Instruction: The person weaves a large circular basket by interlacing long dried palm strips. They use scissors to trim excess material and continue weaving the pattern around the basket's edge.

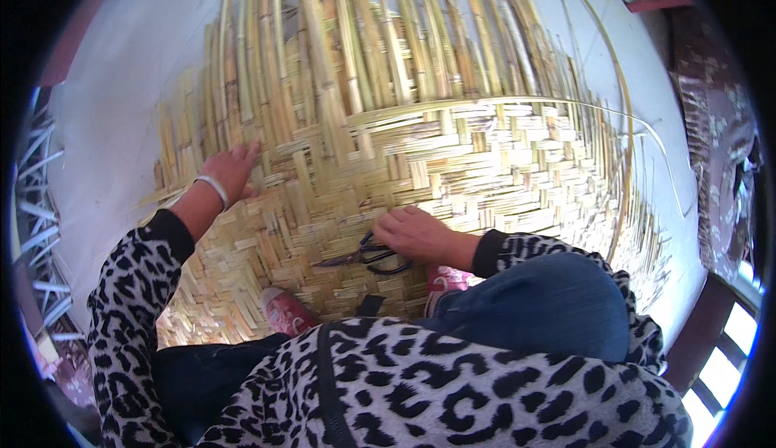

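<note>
Left hand (230, 175) looks loosely spread over the weave; right hand (414, 234) is curled beside the scissors (356, 257), can't tell if it's gripping anything. Bamboo mat (477, 165) is spread underfoot. I'd press strips snug, fingers clear of blades.

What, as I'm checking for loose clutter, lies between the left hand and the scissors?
Only the woven mat shows between left hand and scissors in the head view.

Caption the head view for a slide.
Left hand over a partly woven mat, right hand beside dark scissors, unwoven strips fanning out beyond.
</note>
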The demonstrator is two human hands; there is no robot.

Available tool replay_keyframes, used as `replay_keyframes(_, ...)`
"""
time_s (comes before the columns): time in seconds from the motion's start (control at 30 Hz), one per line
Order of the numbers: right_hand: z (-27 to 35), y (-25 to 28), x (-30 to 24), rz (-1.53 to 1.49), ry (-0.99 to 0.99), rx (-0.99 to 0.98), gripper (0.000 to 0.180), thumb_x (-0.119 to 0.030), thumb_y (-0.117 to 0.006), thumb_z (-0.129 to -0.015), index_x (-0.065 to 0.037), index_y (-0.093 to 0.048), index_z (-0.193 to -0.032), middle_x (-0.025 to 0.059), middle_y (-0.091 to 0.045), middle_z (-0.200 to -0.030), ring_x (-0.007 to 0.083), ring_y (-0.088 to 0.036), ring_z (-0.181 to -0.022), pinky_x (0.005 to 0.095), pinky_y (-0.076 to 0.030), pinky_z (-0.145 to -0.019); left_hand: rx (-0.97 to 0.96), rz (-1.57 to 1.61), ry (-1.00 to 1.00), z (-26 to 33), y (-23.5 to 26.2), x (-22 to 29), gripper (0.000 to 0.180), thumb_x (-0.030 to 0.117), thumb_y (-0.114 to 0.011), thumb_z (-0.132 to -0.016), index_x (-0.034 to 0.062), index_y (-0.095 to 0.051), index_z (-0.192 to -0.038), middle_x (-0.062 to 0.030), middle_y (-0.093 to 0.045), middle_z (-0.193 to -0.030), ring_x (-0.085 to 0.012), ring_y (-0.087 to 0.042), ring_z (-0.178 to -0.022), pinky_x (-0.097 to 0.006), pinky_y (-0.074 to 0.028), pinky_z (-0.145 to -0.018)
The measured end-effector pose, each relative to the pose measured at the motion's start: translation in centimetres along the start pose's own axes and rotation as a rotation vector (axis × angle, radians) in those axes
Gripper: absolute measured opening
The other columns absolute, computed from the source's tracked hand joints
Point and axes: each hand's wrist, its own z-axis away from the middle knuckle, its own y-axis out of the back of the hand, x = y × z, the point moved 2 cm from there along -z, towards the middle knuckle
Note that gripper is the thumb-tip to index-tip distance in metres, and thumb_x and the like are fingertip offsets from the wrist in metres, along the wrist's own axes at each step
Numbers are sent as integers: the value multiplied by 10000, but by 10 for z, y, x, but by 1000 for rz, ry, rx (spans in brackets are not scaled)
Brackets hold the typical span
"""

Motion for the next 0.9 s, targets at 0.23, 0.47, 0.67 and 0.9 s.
replay_keyframes(0.23, -10, -11, -9, -44, 67, -53, 327, -212, -540, -824, -32, -562, -1096, 83, -570, -990, 230, -578, -941, 351, -456, -741, -108, -165, -16, -20, 44, 19, 615, 383, -725, -795, 81, -499, -1280, -145, -617, -1101, -333, -641, -979, -439, -506, -818)
replay_keyframes(0.47, 8, -28, -19, 52, 105, 267, 177, -232, -571, -791, -84, -596, -884, 48, -560, -889, 208, -554, -865, 326, -440, -678, 301, 81, -277, -80, 118, 120, 379, 316, -642, -847, 76, -584, -1136, -126, -629, -1066, -328, -604, -1001, -434, -482, -868)
replay_keyframes(0.67, 17, -15, 0, -126, -112, 141, 302, -235, -610, -760, -47, -569, -992, 81, -560, -903, 257, -562, -854, 375, -459, -689, 316, 231, -264, -140, 151, 194, 497, 308, -636, -862, 41, -531, -1267, -174, -606, -1127, -353, -566, -1070, -439, -448, -946)
replay_keyframes(0.9, 107, 60, 73, -815, -594, 358, 363, -108, -646, -699, -15, -542, -1035, 175, -591, -957, 384, -605, -901, 460, -507, -772, 187, 754, -231, -187, 159, 196, 254, 239, -722, -838, 2, -639, -878, -81, -640, -791, -173, -605, -712, -322, -486, -654)
